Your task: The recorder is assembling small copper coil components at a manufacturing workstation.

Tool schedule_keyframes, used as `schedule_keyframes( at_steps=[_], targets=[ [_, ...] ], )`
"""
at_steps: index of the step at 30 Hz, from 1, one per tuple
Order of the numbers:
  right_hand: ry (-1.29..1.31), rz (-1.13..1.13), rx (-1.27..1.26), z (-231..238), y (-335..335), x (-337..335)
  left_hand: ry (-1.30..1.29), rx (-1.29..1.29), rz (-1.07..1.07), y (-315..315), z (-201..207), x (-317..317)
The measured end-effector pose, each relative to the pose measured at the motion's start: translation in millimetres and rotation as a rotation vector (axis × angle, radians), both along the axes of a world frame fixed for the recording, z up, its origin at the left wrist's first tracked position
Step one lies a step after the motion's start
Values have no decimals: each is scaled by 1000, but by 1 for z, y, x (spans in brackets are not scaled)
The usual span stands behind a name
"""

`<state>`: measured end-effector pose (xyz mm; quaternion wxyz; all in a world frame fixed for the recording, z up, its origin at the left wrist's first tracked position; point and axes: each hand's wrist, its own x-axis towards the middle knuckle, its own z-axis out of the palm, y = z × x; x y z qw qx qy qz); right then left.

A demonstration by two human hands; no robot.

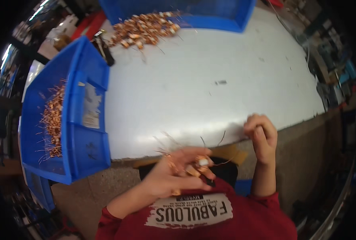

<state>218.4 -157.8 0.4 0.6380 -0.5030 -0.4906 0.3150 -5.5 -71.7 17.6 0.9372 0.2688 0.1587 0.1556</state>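
My left hand (178,170) is cupped in front of my body, just off the near table edge. Its fingers curl around several small copper wire coils (202,162), and loose wire ends stick out past the fingertips. Farther right, my right hand (262,134) is raised by the table's near edge with fingers curled in and thumb against them. Whatever it may hold is hidden. A pile of similar copper coils (146,30) spills from a blue bin (210,22) at the far side. More copper coils (54,124) lie inside a second blue bin (86,148) on the left.
A pale tabletop (210,100) spreads between the bins, with a small dark scrap (221,82) on it. A dark-handled tool (104,50) lies by the left bin's far corner. Cluttered equipment (334,60) stands beyond the table's right side.
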Motion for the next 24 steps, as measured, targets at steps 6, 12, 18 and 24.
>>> schedule_keyframes(
  at_steps=[6, 12, 18, 24],
  targets=[
    [-77, -11, -177, 4, -1, -3, 146, 185, -187, 9, 10, 31],
    [-79, -53, -196, 6, 7, -3, 83, -103, -186, 35, 23, 39],
    [-79, -33, -248, 1, 11, -3, 34, 227, -90, 49, 15, 36],
    [-82, -53, -273, -4, 14, -5, 126, 791, 68, 54, 1, 43]
  ],
)
